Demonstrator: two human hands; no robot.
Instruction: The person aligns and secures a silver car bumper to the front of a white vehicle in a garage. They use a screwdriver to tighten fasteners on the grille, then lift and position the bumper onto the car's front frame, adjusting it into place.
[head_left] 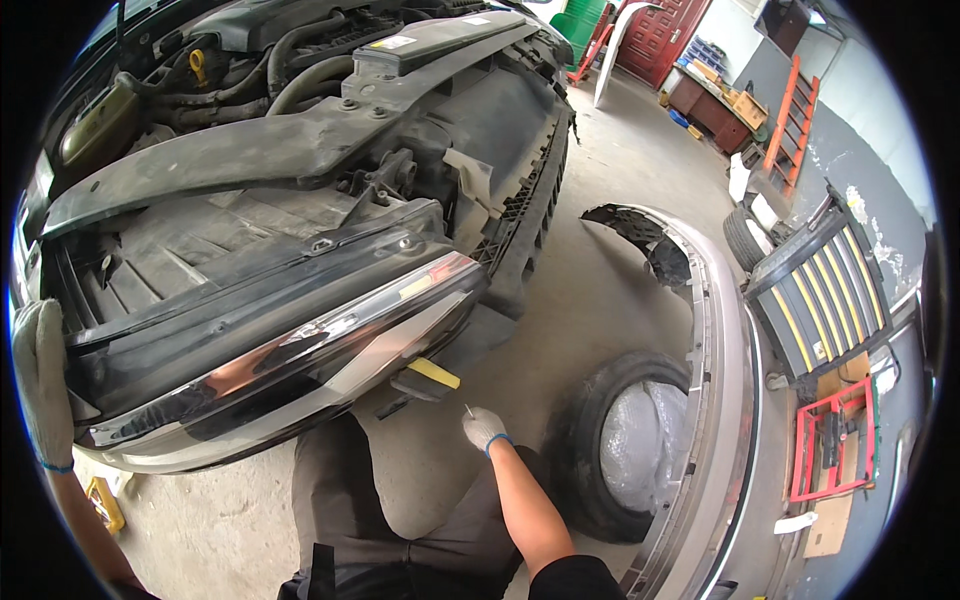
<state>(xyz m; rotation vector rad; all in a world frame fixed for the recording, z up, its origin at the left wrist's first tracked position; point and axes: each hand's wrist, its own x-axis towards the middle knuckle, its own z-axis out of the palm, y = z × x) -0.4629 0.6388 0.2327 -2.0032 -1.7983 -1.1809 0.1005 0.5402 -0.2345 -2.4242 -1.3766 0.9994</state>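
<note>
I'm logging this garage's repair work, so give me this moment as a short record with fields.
Left hand: gloved, at the outer end of the headlight; contact unclear
Right hand: gloved, holding a thin item, too small to identify
Near right hand: yellow piece
Car: engine bay exposed
Floor: bumper; tyre with clear wrap in its centre
Background: orange ladder

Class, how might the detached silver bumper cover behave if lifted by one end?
The bumper cover would probably flex, being a long, thin-walled curved shell. It may be light for its size, looking hollow inside. Its smooth painted face could feel slippery.
</note>
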